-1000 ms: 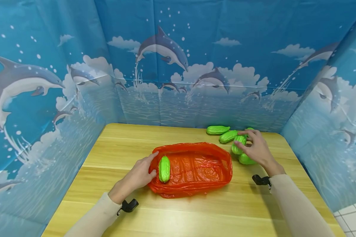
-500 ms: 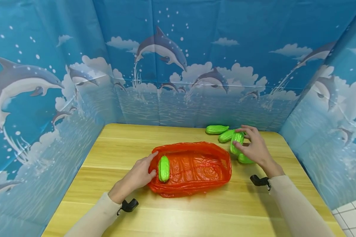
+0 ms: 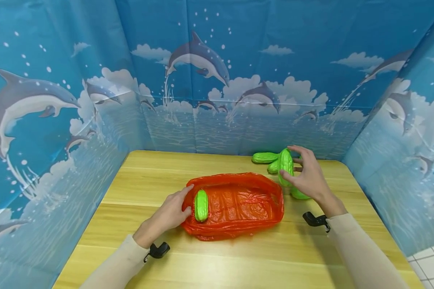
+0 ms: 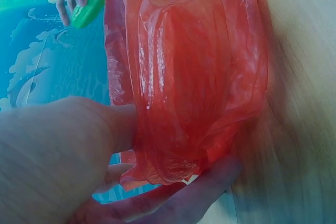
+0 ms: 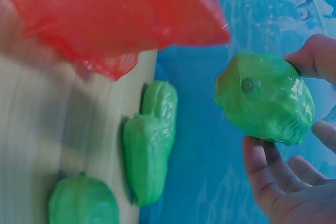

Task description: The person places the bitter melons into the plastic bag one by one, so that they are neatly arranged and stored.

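Raised above the table at the back right, a green bitter melon (image 3: 285, 163) is held by my right hand (image 3: 310, 174), thumb on one side and fingertips on the other. The right wrist view shows this bitter melon (image 5: 268, 98) end-on, apart from the table. My left hand (image 3: 169, 209) holds the left end of a red plastic bag (image 3: 235, 230), which stands with its mouth spread wide. In the left wrist view the bag's end (image 4: 184, 77) lies between thumb and fingers. Another bitter melon (image 3: 201, 205) lies inside the bag, at its left end.
Further bitter melons lie at the back right: one by the curtain (image 3: 263, 157), one partly behind the held one, and one below the right hand (image 3: 299, 194). A blue dolphin-print curtain (image 3: 217, 128) borders the wooden table (image 3: 148, 172) at the back and sides.
My right hand has lifted the bitter melon from the group, moving it up and slightly left. The left hand and the bag have stayed in place.
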Available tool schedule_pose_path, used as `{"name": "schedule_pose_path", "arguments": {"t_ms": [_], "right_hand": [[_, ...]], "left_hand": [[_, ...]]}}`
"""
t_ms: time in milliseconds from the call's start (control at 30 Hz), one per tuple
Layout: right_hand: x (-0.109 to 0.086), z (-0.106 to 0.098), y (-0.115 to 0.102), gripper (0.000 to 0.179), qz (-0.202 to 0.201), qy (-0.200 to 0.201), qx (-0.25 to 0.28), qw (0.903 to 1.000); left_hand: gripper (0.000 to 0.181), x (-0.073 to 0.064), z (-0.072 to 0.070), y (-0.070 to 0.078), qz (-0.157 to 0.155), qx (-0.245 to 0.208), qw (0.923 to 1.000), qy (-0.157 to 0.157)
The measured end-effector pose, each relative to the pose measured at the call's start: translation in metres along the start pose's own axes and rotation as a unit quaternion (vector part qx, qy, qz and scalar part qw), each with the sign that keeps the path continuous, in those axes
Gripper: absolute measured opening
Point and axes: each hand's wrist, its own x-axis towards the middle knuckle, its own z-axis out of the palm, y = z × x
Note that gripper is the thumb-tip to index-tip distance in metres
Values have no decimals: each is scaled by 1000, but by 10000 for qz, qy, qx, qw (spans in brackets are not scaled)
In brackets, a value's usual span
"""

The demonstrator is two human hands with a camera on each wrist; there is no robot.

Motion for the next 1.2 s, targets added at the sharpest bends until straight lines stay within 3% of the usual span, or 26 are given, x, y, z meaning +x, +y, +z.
{"name": "schedule_pose_path", "arguments": {"t_ms": [567,967,1200], "right_hand": [[5,4,-38,103,318,-398,65,9987],[6,21,-56,98,558,-969,-65,9937],[5,30,-66,94,414,-1091,-11,9932]], "left_hand": [[80,0,0,-2,32,-46,10000,68],[80,-1,1,-1,78,-45,9999,94],[79,-2,1,-1,110,4,9999,102]]}}
